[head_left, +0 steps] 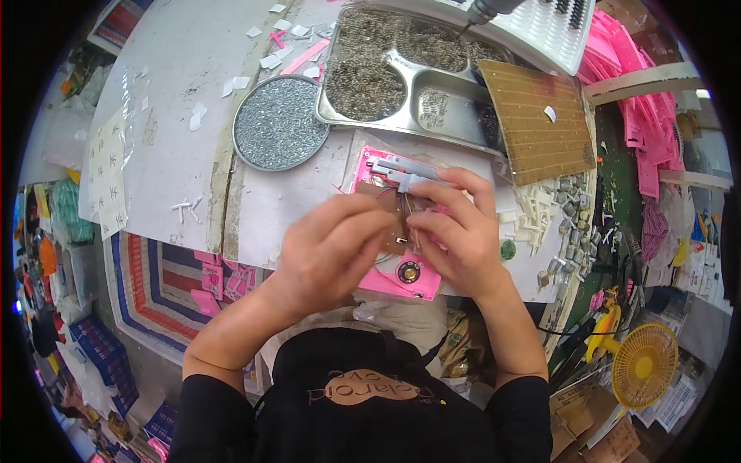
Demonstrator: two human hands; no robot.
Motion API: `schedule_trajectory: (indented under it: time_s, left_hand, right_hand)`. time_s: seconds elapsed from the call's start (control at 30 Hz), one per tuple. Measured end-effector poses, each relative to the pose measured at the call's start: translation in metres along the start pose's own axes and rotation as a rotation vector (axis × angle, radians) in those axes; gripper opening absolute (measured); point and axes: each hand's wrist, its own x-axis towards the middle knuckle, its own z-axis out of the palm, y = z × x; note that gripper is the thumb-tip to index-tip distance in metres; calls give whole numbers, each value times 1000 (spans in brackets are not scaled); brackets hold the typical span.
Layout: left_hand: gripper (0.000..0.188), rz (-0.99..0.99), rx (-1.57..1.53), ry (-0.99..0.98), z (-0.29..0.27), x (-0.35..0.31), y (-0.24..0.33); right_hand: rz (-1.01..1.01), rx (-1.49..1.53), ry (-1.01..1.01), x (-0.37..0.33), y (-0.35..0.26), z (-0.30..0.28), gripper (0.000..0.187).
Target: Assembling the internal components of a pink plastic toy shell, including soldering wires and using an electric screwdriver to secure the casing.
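Note:
A pink plastic housing [378,284] lies on the table in front of me, with a brown circuit board [392,202] in it. Along its far edge sits a grey-white plastic part [413,168]; a round black speaker [408,271] is at the near end. Thin coloured wires [404,204] cross the board. Over its left side my left hand [328,245] has its fingers pinched together; what they hold is hidden. On the right, my right hand [467,235] curls over the housing. Its thumb and fingertips close in beside the wires, and I cannot make out what they grip.
Beyond the housing stand a round tray of small metal pieces [279,123] and a divided metal tray of screws [409,116]. An electric screwdriver [482,14] hangs above. To the right are a brown board [536,123], white plastic parts [535,216] and grey metal pieces [570,220].

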Motion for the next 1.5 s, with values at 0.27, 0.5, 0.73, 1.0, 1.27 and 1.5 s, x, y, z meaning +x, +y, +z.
schedule_trajectory:
  time_s: [0.27, 0.5, 0.73, 1.0, 1.27, 1.5]
  left_hand:
    - [12, -172, -273, -273, 27, 37, -1]
    - [9, -404, -352, -375, 26, 41, 3]
    - [9, -358, -273, -352, 28, 41, 5]
    - [15, 72, 206, -219, 45, 48, 10]
    - [28, 321, 278, -287, 48, 36, 2]
    - [20, 361, 383, -374, 40, 25, 3]
  right_hand:
    - [261, 272, 208, -24, -3, -10, 21]
    - [397, 364, 275, -36, -5, 0, 17]
    - [475, 139, 388, -81, -1, -53, 14]
    - [994, 657, 1299, -288, 70, -244, 24]
    - [968, 317, 1345, -236, 118, -255, 19]
    - [795, 204, 1563, -279, 104, -283, 21]
